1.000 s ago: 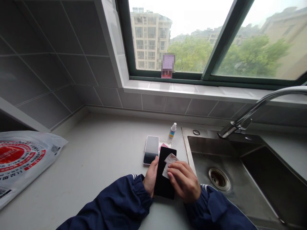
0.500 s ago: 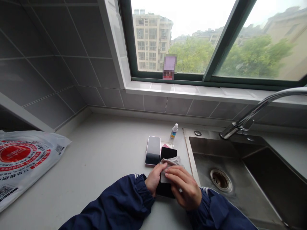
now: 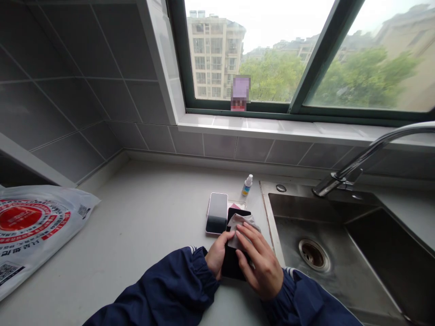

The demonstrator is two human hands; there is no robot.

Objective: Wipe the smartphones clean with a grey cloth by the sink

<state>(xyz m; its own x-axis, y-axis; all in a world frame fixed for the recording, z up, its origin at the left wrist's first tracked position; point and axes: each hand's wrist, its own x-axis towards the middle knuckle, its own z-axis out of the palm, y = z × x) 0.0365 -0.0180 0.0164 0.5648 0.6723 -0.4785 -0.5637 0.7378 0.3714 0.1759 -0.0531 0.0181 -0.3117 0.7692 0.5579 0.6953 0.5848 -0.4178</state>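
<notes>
A black phone (image 3: 232,265) lies on the pale counter near the sink's left edge. My left hand (image 3: 216,255) grips its left side, thumb on the face. My right hand (image 3: 258,260) lies on top of it with fingers stretched flat, pressing a small white cloth (image 3: 239,226) against the screen. A second phone (image 3: 217,218) with a white rim lies just beyond, beside a pink-edged card (image 3: 233,206). A little dropper bottle (image 3: 247,184) stands upright behind them.
A steel sink (image 3: 326,240) with a drain is to the right, its curved tap (image 3: 360,156) above. A white plastic bag (image 3: 30,228) with red print lies at the far left. Grey tiled walls and a window ledge (image 3: 272,127) close the back.
My right hand has slid the cloth up and down the black phone's screen. My left hand has kept its hold on the phone, which has shifted slightly on the counter.
</notes>
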